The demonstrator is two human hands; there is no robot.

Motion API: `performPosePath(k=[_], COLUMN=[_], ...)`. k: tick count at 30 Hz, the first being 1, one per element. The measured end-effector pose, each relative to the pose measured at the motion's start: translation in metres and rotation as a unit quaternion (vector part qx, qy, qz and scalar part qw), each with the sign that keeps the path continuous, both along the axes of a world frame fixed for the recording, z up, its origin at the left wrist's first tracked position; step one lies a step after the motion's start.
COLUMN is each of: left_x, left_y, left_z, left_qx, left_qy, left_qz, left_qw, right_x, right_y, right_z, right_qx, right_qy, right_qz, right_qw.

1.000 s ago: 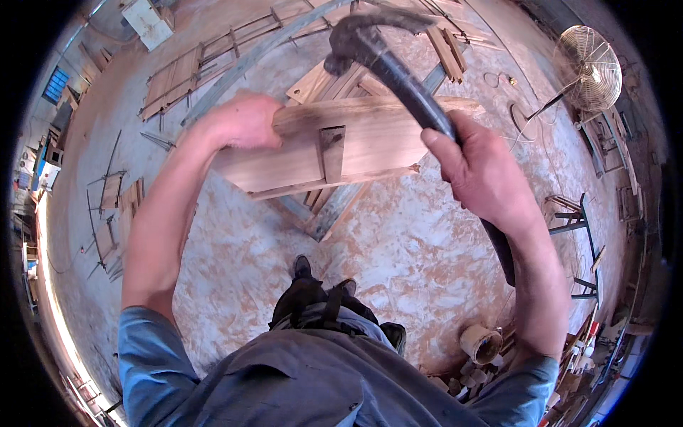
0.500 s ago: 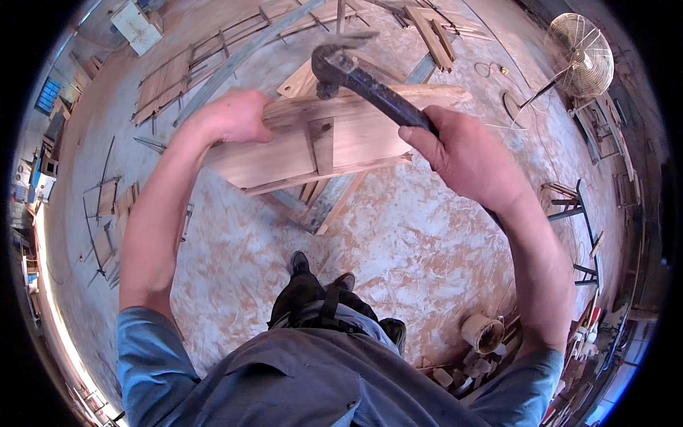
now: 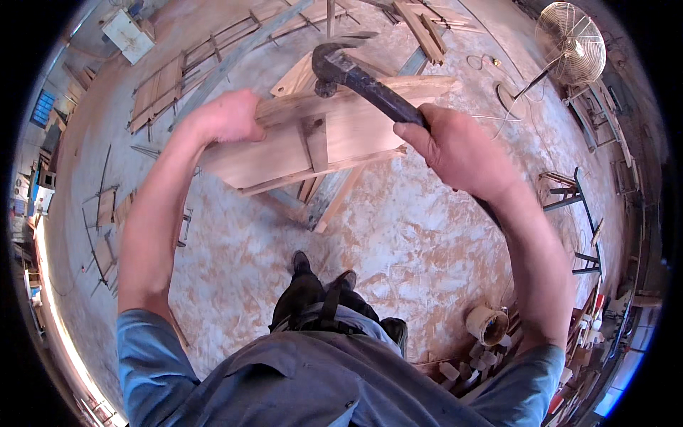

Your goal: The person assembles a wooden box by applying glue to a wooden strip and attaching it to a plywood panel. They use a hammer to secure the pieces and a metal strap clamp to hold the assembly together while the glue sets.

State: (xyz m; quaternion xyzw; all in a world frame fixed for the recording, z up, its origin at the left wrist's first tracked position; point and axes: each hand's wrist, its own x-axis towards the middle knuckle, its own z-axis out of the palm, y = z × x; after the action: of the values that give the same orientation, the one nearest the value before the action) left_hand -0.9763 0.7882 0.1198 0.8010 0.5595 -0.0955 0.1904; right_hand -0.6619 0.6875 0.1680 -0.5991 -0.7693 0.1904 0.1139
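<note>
My right hand (image 3: 466, 153) is wrapped round the dark handle of a claw hammer (image 3: 380, 92). The hammer's head is raised at the upper middle, over the far rail of a wooden panel frame (image 3: 363, 128). This frame has pale flat panels, lengthwise rails and a short crosspiece between them. At its far left edge my left hand (image 3: 231, 117) grips the frame, fingers closed over the rail and partly hidden. Beneath the frame show crossed wooden supports (image 3: 331, 203).
A standing fan (image 3: 569, 46) is at the far right, with a cable near its base. Clamped panels (image 3: 163, 89) lie at the far left. A dark metal frame (image 3: 583, 213) stands on the right. A bucket (image 3: 487, 325) sits near my right side, beside several small blocks.
Both hands and the wooden frame appear slightly further left in the picture. The hammer stays raised in my right hand, and the surroundings have shifted a little with the view.
</note>
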Motion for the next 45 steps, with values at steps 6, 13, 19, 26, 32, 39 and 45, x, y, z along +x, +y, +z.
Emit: performPosePath(k=[6, 13, 19, 26, 32, 39, 45], left_x=[0.009, 0.011, 0.015, 0.038, 0.072, 0.057, 0.027], left_y=[-0.008, -0.011, -0.047, -0.219, -0.310, -0.311, -0.281], left_z=[0.004, 0.007, 0.012, -0.077, -0.174, -0.271, -0.294], left_qx=[-0.019, -0.014, -0.022, 0.141, 0.113, 0.195, 0.192], left_qy=[-0.030, -0.065, -0.069, -0.054, -0.020, 0.001, 0.018], left_qz=[0.021, -0.007, 0.034, -0.102, -0.040, -0.057, -0.033], left_qw=[0.999, 0.998, 0.997, 0.983, 0.993, 0.979, 0.981], right_x=[0.001, 0.011, 0.014, 0.024, 0.058, 0.039, 0.007], right_y=[-0.009, -0.018, -0.048, -0.169, -0.239, -0.232, -0.194], right_z=[0.009, -0.003, -0.045, -0.146, -0.235, -0.320, -0.338], right_qx=[-0.031, -0.056, -0.078, -0.184, -0.351, -0.399, -0.378], right_qy=[0.017, 0.019, 0.127, 0.502, 0.555, 0.550, 0.572], right_qz=[-0.062, -0.069, -0.120, -0.194, -0.277, -0.324, -0.327], right_qw=[0.997, 0.996, 0.982, 0.823, 0.701, 0.658, 0.651])
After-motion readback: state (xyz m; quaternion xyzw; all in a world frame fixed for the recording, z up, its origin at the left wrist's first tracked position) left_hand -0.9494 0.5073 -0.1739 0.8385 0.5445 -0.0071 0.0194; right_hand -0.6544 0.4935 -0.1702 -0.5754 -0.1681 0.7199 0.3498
